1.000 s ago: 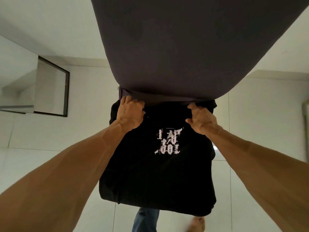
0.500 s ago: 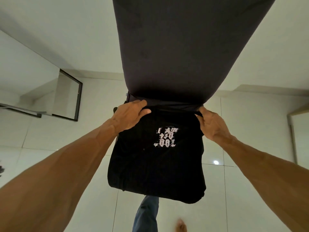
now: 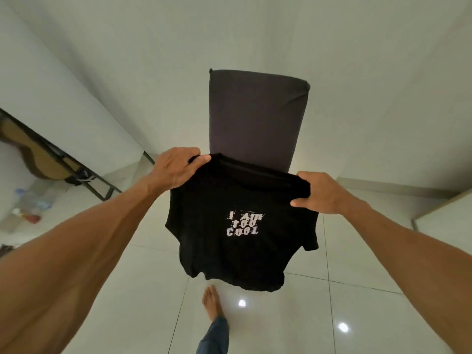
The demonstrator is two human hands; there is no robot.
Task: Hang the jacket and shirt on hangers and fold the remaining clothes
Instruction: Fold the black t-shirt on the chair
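Glossy pale floor tiles (image 3: 143, 297) and plain white walls fill the view, with ceiling lights mirrored as bright spots in the floor. Both hands hold a black T-shirt (image 3: 237, 251) up in the air by its shoulders, printed front toward the camera (the white lettering reads "I AM TOO COOL"): the left hand (image 3: 176, 168) is pinched on the left shoulder seam with fingers curled over the top edge, and the right hand (image 3: 323, 192) is clamped on the right shoulder with thumb beneath. The body of the shirt hangs free above the floor, touching nothing below. This looks like the fold's opening step, and it would go best if the hands keep level and pull the shoulder line taut so the hem drops straight before the shirt is laid down or doubled. Just behind the collar rises a dark grey padded upright panel (image 3: 255, 113), perhaps a chair back; the shirt could catch on it. A bare foot (image 3: 212, 301) stands below the hem, and a black metal frame (image 3: 84, 172) with clutter lies well off to the left.
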